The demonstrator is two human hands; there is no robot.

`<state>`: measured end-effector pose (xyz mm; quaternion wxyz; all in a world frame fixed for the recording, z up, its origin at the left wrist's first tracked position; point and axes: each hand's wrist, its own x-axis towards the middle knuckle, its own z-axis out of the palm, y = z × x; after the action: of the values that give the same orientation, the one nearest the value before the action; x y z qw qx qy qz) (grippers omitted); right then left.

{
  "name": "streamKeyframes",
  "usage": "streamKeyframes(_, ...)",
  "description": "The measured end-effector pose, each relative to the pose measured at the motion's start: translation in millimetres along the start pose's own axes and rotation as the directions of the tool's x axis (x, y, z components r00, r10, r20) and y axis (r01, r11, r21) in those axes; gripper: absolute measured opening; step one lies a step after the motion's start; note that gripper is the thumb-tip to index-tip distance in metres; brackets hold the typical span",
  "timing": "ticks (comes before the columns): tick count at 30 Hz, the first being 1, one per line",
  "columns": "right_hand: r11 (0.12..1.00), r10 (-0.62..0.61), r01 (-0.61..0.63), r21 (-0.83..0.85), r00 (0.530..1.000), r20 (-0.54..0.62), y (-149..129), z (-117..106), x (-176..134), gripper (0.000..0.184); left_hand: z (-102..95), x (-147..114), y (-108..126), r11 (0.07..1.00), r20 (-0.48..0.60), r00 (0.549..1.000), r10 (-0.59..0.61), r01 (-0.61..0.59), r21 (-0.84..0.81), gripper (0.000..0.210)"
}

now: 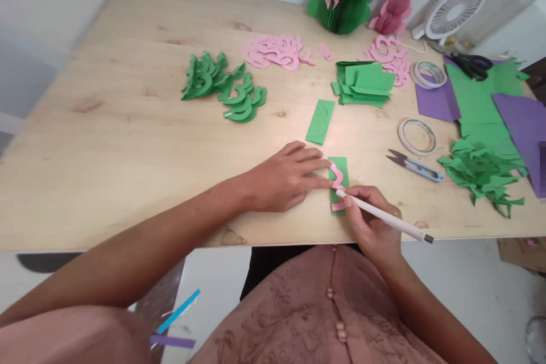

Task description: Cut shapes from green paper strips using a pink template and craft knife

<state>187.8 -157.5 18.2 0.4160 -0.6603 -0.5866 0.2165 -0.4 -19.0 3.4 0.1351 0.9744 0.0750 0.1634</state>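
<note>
1. A green paper strip (344,166) is laid on the tabletop (140,125), overlaid by a curved pink paper cutout (339,175).
2. At the strip's left edge, the cutout is touched by the fingertips of the left hand (288,177); its grip is spread flat, with nothing grasped.
3. At the strip's right, a white pen (384,215) is held in the closed grip of the right hand (375,224), its tip pointed at the cutout.
4. Beyond the strip, a green rectangle with a curved outline (319,122) is placed.

Soft, bright light, faint shadows

Wooden table (knotty) (140,125): green cutouts (203,78), snips (417,167).
</note>
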Motion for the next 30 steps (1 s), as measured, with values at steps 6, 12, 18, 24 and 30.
streamKeyframes(6,1.0,-0.013,0.013,-0.01,1.0,-0.002,-1.2,0.3,0.0,0.005,-0.7,0.1,0.3,1.0,0.001,1.0,0.0,0.0,-0.002,0.044)
streamKeyframes(12,1.0,-0.019,0.019,-0.022,1.0,0.002,-2.5,0.5,1.9,0.004,-0.5,0.5,0.1,1.0,0.001,1.0,0.001,-0.001,-0.003,0.045)
streamKeyframes(18,0.999,-0.006,0.006,-0.035,1.0,0.01,-2.2,0.5,0.8,0.005,-0.5,0.7,-0.2,1.0,0.001,1.0,0.004,-0.004,-0.007,0.045)
streamKeyframes(24,0.999,-0.005,0.004,-0.038,1.0,-0.017,-2.2,0.6,0.2,0.004,-2.1,1.3,0.3,1.0,0.009,1.0,0.001,-0.001,-0.003,0.045)
streamKeyframes(30,0.998,-0.009,0.007,-0.055,0.999,-0.032,-2.6,-0.3,0.2,0.004,-1.0,1.0,0.2,1.0,0.005,1.0,0.002,-0.002,-0.001,0.044)
